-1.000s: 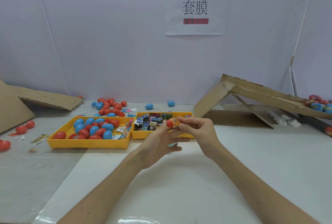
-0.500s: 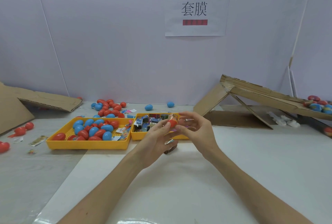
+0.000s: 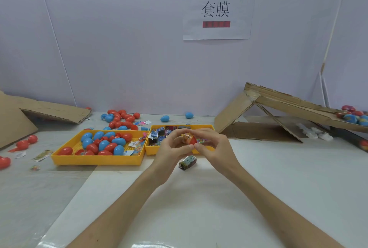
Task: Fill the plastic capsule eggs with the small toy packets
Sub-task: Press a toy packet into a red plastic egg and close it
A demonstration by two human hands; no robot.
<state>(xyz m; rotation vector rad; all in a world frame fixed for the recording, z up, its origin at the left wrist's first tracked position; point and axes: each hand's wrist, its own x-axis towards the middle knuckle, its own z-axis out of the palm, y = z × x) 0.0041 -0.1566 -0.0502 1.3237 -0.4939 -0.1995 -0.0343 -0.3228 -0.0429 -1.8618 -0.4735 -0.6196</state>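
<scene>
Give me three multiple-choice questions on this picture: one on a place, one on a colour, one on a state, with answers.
1. The loose toy packet lies: A) in the left tray; B) on the bare table; C) on the cardboard ramp.
2. The held capsule egg is: A) red; B) blue; C) green.
3. That egg is: A) lying in a tray; B) lying on the table; C) gripped by the left hand and the right hand.
Answers: 1 B, bare tabletop surrounds it; 2 A, red plastic shows; 3 C, both hands pinch it.
</scene>
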